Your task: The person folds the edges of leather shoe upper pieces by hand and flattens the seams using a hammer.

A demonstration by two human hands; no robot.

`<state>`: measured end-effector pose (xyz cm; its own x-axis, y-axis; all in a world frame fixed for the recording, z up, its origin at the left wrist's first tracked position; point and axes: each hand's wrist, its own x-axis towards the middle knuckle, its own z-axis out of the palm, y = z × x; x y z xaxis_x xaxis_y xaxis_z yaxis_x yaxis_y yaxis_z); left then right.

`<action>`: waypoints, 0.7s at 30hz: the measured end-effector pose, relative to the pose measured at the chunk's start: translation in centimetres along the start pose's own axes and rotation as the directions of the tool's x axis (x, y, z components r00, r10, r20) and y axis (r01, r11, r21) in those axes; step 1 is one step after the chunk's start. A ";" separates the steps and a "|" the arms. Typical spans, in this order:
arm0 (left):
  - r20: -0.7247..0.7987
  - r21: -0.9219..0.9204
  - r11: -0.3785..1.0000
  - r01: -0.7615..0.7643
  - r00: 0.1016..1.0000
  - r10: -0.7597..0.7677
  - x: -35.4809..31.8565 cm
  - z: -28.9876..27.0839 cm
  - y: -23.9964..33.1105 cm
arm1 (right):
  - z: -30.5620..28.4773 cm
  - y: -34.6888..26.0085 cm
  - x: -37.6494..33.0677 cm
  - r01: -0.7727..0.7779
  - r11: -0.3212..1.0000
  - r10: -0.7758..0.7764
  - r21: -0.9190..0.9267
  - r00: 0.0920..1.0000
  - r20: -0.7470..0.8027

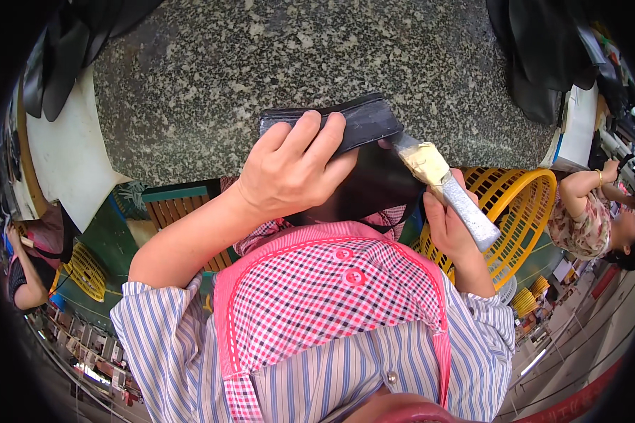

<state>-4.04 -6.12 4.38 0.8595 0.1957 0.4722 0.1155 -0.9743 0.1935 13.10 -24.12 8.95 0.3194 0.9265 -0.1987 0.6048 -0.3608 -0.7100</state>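
Observation:
At the near edge of the stone slab, my left hand [293, 166] is closed over a black leather piece [363, 123], its fingers pressed on a folded strip along the top. A dark, shiny part of the leather hangs below the slab's edge toward my lap. My right hand [450, 222] grips a flat metal tool [473, 215] with pale yellow wrapping around its middle. The tool slants, its narrow far end touching or very close to the right corner of the leather. Some fingers of the right hand are hidden behind the tool.
The speckled granite slab [296, 49] spans the top. Black leather pieces [540, 63] hang at its right and left. A yellow plastic basket [518, 225] stands beside my right arm. A wooden-slatted stool [183, 218] is below the slab. Co-workers sit at both sides.

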 end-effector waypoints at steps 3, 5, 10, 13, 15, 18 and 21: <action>-0.003 -0.054 0.996 0.067 0.998 -0.067 0.3 0.2 -0.3 | -0.1 -0.5 0.2 -0.012 1.000 0.012 -0.002 0.999 0.032; -0.016 -0.145 0.978 0.150 0.988 -0.154 1.0 0.2 -0.3 | 0.3 -0.5 0.1 -0.037 0.999 0.036 0.027 0.999 0.021; 0.095 -0.216 0.885 0.412 0.911 -0.401 2.6 -0.3 -0.9 | 0.0 -0.9 0.0 -0.056 0.998 0.055 0.017 0.997 0.052; 0.164 -0.210 0.859 0.466 0.883 -0.439 2.9 -0.3 -1.1 | -0.6 -1.1 1.0 0.119 0.985 -0.115 -0.124 0.993 0.031; 0.187 -0.207 0.865 0.456 0.887 -0.423 2.9 -0.3 -1.3 | -0.8 -1.6 1.4 -0.104 0.977 0.112 0.188 0.993 -0.036; 0.191 -0.194 0.866 0.460 0.884 -0.426 2.8 -0.5 -1.4 | -2.1 -3.1 3.5 0.085 0.995 -0.072 0.054 0.978 -0.196; 0.187 -0.210 0.861 0.464 0.883 -0.430 2.9 -0.3 -1.2 | -0.8 -2.8 3.6 0.122 0.978 -0.068 0.168 0.952 -0.298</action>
<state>-1.83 -4.36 5.78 0.8024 0.5712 0.1730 0.3937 -0.7244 0.5659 13.09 -19.86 10.78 0.4807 0.8748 0.0602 0.5083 -0.2220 -0.8321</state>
